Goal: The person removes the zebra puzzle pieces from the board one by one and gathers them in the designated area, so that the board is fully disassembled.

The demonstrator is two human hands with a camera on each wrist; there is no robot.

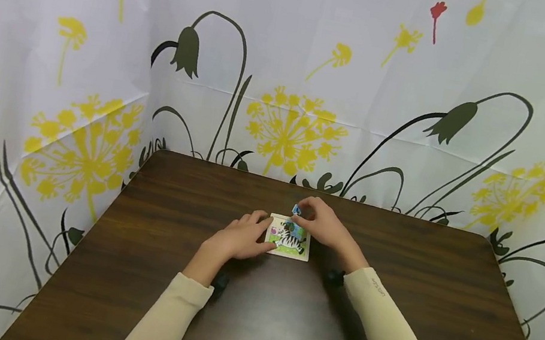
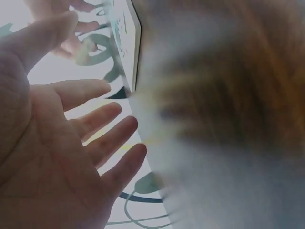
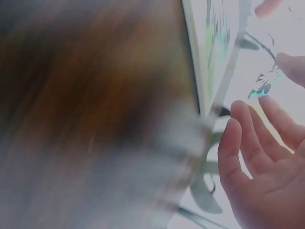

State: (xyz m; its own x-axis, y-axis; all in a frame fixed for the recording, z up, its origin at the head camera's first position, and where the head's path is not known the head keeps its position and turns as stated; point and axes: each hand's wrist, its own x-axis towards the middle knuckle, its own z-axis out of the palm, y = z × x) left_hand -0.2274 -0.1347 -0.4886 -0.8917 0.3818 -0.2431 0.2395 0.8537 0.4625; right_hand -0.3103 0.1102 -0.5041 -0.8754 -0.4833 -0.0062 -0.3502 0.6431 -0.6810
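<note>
A small square zebra puzzle board (image 1: 290, 256) with a pale rim lies on the table in the head view. Its picture has a striped zebra, green grass and a blue area, with a darker patch near the top. My right hand (image 1: 324, 225) pinches a small blue-and-white puzzle piece (image 1: 296, 210) between thumb and finger, just over the board's top edge. In the right wrist view that puzzle piece (image 3: 264, 85) sits between thumb and fingertip, the other fingers loosely bent. My left hand (image 1: 241, 237) is at the board's left side, fingers spread, thumb at its lower-left part.
A dark brown wooden table (image 1: 177, 214) lies under both hands. Behind it and at the sides hangs a white curtain (image 1: 297, 28) printed with yellow, red and grey-green flowers. Dark wrist devices (image 1: 334, 277) show below the wrists.
</note>
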